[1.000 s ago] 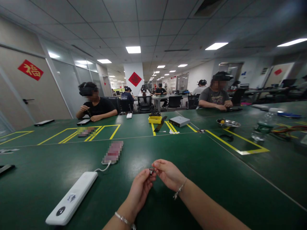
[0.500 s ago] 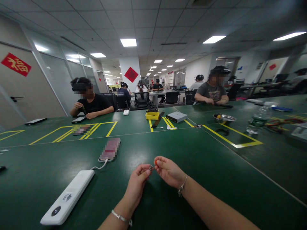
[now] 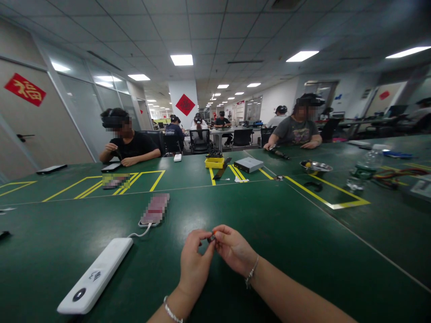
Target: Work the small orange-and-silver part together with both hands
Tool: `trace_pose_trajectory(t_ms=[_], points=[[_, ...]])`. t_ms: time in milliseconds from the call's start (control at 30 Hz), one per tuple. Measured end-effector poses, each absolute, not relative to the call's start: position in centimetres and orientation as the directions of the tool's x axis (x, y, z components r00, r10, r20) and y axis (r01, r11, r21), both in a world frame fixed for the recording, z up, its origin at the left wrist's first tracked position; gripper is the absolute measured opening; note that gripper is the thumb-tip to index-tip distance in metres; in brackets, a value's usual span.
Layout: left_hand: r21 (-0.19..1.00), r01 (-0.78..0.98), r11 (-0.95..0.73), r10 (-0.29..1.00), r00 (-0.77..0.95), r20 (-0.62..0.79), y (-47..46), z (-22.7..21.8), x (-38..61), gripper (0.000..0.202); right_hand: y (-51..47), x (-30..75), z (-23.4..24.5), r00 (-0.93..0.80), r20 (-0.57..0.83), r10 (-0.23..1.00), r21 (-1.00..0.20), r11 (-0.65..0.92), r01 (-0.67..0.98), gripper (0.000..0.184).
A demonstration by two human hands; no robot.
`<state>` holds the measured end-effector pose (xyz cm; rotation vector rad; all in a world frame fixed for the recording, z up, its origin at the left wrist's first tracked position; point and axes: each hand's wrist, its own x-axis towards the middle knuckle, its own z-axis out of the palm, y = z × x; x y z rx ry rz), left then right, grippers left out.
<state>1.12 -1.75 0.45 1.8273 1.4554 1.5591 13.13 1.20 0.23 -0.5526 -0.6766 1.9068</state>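
Note:
Above the green table, my left hand pinches a small dark metallic piece between thumb and fingertips. My right hand is closed on a small orange piece, mostly covered by its fingers. The two pieces meet or nearly touch between the fingertips; whether they are joined I cannot tell. Their exact kind is too small to make out.
To the left lies a white power bank, cabled to a phone. Farther off are a yellow bin, a grey metal box, a steel bowl and a plastic bottle. Two people sit across the table.
My hands have come together, bringing the orange piece against or close to the metallic piece. The person at the far right has moved a dark tool forward on the table.

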Motion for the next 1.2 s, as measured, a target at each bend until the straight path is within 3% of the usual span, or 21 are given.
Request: trace_pose_trajectory(t_ms=[333, 600, 833, 967, 1100, 1200], points=[[0.692, 0.582, -0.427, 0.79, -0.133, 0.599, -1.7, 0.3, 0.6, 0.008, 0.2, 12.6, 0.8, -0.269, -0.103, 0.958, -0.73, -0.256, -0.633, 0.025], [0.681, 0.605, -0.413, 0.779, -0.153, 0.608, -1.7, 0.3, 0.5, 0.008, -0.9, 11.6, 0.7, -0.185, 0.021, 0.983, -0.826, -0.087, -0.557, 0.026], [0.627, 0.645, -0.437, 0.759, -0.11, 0.642, -1.5, 0.2, 0.5, 0.008, -0.6, 11.7, 0.3, -0.211, -0.116, 0.971, -0.775, -0.221, -0.592, 0.032], [0.557, 0.701, -0.446, 0.764, -0.026, 0.644, -1.2, -0.2, 0.6, 0.006, -0.3, 11.8, 0.2, -0.169, -0.145, 0.975, -0.779, -0.218, -0.588, 0.029], [0.534, 0.704, -0.468, 0.774, 0.035, 0.632, -1.0, -0.7, 0.7, 0.02, 0.6, 12.9, 0.7, -0.13, -0.147, 0.981, -0.87, -0.191, -0.456, 0.026], [0.555, 0.692, -0.462, 0.788, 0.032, 0.615, -0.8, -1.2, 0.5, 0.031, 2.5, 15.8, 1.8, -0.028, -0.117, 0.993, -0.969, -0.12, -0.216, 0.026]])
